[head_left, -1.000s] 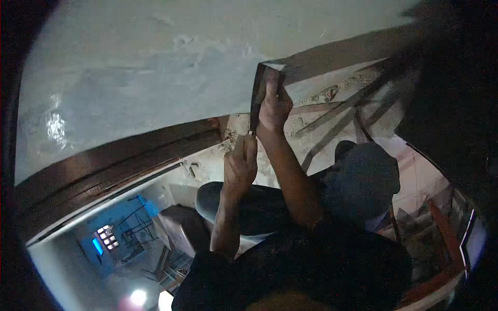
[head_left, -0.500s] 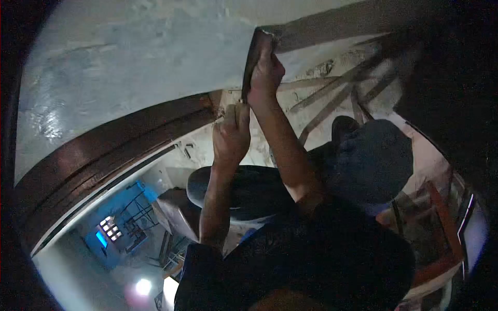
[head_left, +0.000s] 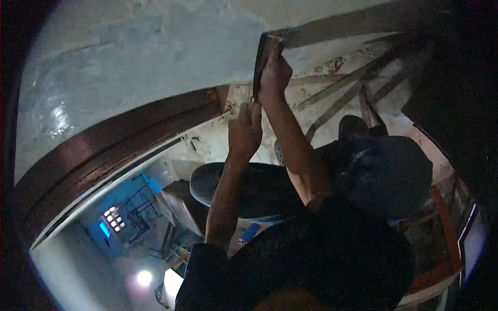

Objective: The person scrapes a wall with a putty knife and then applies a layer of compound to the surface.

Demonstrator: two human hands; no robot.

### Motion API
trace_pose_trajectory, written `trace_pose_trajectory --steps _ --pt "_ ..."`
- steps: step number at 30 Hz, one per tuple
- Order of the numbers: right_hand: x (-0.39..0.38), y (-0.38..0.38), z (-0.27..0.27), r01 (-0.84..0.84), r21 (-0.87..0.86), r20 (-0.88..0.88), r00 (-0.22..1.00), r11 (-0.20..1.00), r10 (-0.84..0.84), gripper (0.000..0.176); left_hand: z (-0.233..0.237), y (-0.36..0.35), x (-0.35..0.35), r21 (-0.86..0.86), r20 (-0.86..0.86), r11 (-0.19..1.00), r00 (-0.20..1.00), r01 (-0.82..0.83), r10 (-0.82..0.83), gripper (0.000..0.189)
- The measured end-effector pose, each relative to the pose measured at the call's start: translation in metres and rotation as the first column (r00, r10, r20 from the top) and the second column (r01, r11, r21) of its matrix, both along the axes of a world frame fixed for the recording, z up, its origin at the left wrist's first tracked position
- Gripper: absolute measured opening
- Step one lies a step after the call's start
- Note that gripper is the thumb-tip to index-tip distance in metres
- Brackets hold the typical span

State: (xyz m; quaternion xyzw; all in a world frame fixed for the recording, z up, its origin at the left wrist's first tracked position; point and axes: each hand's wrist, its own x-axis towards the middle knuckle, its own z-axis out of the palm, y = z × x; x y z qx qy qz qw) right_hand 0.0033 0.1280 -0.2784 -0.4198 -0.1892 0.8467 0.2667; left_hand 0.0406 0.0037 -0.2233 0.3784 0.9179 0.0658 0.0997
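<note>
A dark, long plastering trowel (head_left: 261,65) stands nearly upright, its edge along the freshly coated grey wall (head_left: 166,57). My right hand (head_left: 276,76) is closed round its upper part. Below it, my left hand (head_left: 246,132) reaches up with fingers pressed together at the trowel's lower end, and seems to pinch it; the fingertips' exact hold is hard to see. Both hands are just right of the end of the brown wooden frame (head_left: 155,116). The trowel's far face is hidden from me.
My bent legs in dark trousers (head_left: 244,189) are below my arms. A reddish-brown wooden piece (head_left: 443,228) stands at lower right. Through the opening at lower left are a bright lamp (head_left: 144,278), a blue wall patch (head_left: 124,194) and a tilted panel (head_left: 181,207). The right side is dark.
Both hands and the trowel have shifted slightly right in view, partly because the view itself moved. The trowel's lower end has swung a little right. Both hands keep their places on it.
</note>
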Motion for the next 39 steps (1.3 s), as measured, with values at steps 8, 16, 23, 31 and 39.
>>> trace_pose_trajectory --steps 8,16,23,31,39 --pt "-0.003 0.006 0.005 0.140 0.032 0.017 0.990 0.990 -0.141 0.046 0.004 0.009 0.004 -0.029 0.031 1.000 0.999 0.010 -0.009 0.026" --pt "0.002 0.009 0.004 0.073 0.053 0.128 0.989 0.996 -0.079 0.049 -0.006 0.013 0.007 0.096 0.186 0.974 0.965 -0.203 0.183 0.023" --pt "-0.005 -0.006 -0.016 0.225 0.162 0.025 0.972 0.961 -0.232 0.049 -0.008 0.009 0.006 0.020 -0.106 0.995 0.990 0.100 -0.098 0.018" --pt "-0.001 0.005 0.006 0.183 0.143 -0.055 0.983 0.973 -0.177 0.044 0.008 0.019 0.006 0.193 0.039 0.980 0.998 -0.050 0.043 0.019" --pt "0.011 0.020 0.023 0.025 0.102 0.104 0.994 0.994 -0.036 0.045 -0.013 0.014 0.009 0.135 -0.084 0.989 0.995 0.057 -0.046 0.015"
